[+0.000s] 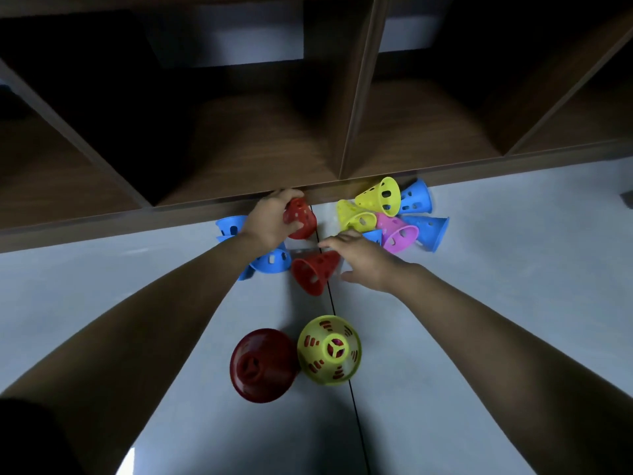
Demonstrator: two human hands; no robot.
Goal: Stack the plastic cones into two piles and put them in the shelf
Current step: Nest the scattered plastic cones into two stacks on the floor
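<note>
Indoor room, home or playroom kind: dark wooden cubby shelf (359,97), pale tiled floor (496,337), scattered colourful plastic cones (380,197).

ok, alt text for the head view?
The left hand grips a red cone by the wooden shelf; the open right hand reaches toward a second red cone lying sideways. Blue cones, yellow cones and a pink cone lie on the grey floor; an upright red cone and an upright yellow cone stand nearer.
</note>
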